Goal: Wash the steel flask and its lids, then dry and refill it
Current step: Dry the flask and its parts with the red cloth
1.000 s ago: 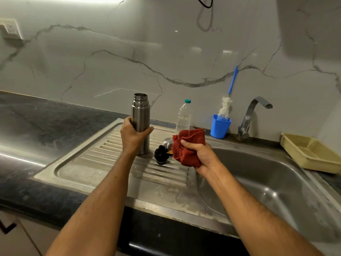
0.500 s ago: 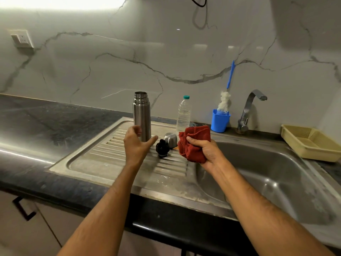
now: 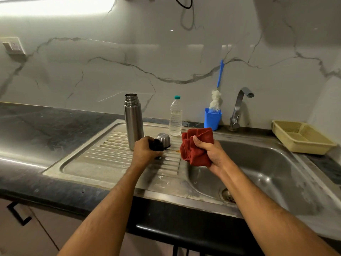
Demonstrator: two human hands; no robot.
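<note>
The left hand (image 3: 145, 151) curls around the black lid (image 3: 156, 145) on the sink's ribbed tray (image 3: 103, 154), and the right hand (image 3: 208, 154) squeezes the red cloth (image 3: 195, 146) at its 3 o'clock. The steel flask (image 3: 133, 120) stands open at 11 o'clock of the left hand, with the steel cap (image 3: 163, 138) at 1 o'clock. To dry well, lift the lid into the cloth and rub every groove.

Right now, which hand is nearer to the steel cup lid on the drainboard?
Left. The left hand grips the black inner lid directly in front of the steel cup lid, almost touching it. The right hand holds the red cloth further right, over the sink's edge.
</note>
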